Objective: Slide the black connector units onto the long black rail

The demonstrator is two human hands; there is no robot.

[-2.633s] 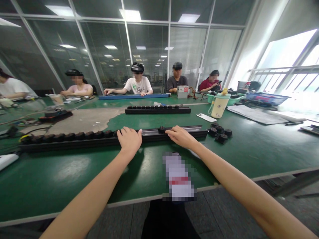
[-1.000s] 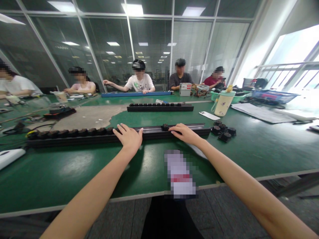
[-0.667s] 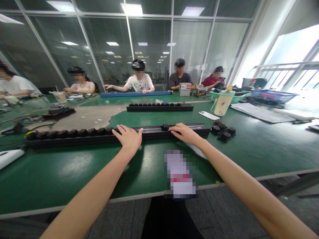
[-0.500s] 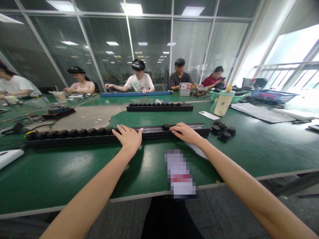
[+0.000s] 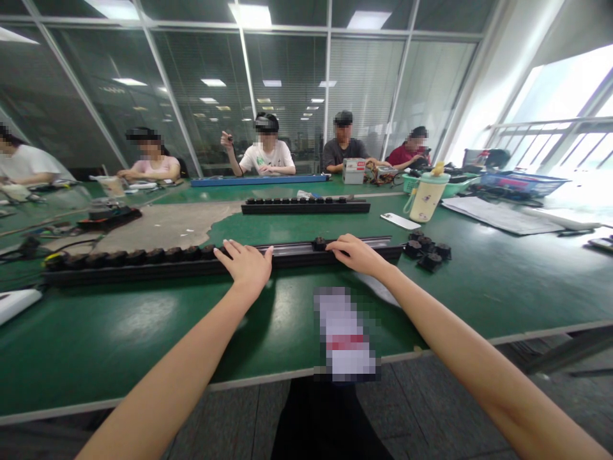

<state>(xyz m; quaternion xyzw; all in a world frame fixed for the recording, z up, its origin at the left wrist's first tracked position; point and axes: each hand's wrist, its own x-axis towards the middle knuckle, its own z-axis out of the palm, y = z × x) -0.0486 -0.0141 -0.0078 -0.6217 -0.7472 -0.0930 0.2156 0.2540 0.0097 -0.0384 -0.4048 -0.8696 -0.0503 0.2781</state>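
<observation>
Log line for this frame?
left hand: on black rail | right hand: on rail, beside black knob | grip: both open

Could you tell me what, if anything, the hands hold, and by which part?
Nothing is gripped: left hand and right hand rest open on the black rail.

This is an electronics assembly workroom in an office-style building. A long counter (image 5: 119, 338) topped with green anti-static matting carries black rails (image 5: 306, 207) and cables (image 5: 67, 243). Workers (image 5: 267, 158) sit along it at 12 o'clock before glass partitions (image 5: 205, 96), and bright windows (image 5: 555, 96) fill 2 o'clock.
</observation>
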